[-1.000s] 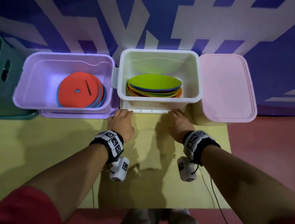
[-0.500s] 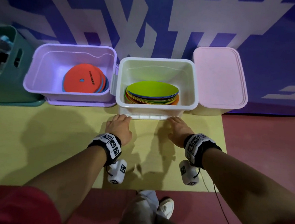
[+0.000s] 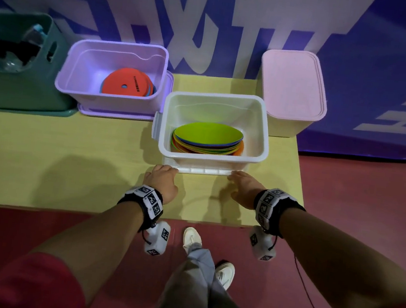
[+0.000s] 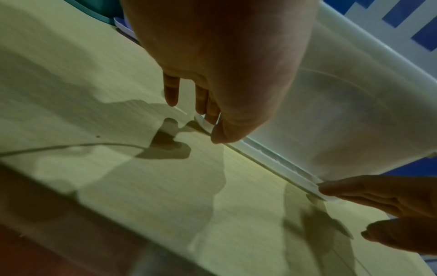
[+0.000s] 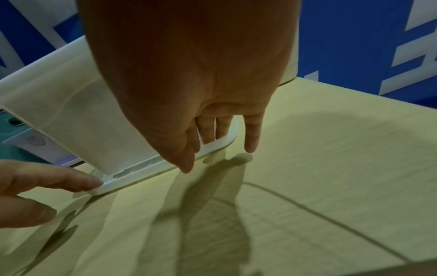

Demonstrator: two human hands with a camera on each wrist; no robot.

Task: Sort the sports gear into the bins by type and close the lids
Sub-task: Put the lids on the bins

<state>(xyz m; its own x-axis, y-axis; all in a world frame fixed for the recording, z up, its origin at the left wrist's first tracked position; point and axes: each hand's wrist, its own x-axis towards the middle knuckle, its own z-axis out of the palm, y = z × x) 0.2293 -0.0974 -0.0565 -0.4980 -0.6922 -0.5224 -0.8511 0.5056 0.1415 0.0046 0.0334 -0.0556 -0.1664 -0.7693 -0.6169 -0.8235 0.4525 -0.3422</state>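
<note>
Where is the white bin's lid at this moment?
In the head view the white lid lies flat on the yellow table, under the white bin, its near edge held by left hand and right hand.

A short dark line of print runs across the orange disc (image 3: 128, 82) in the purple bin (image 3: 112, 49) at ten o'clock — too small to read. Large white characters on the blue wall (image 3: 386, 48) — cropped, unreadable.

Discs (image 3: 207, 138) in bin (image 3: 211, 158), on lid (image 3: 203, 171).
</note>
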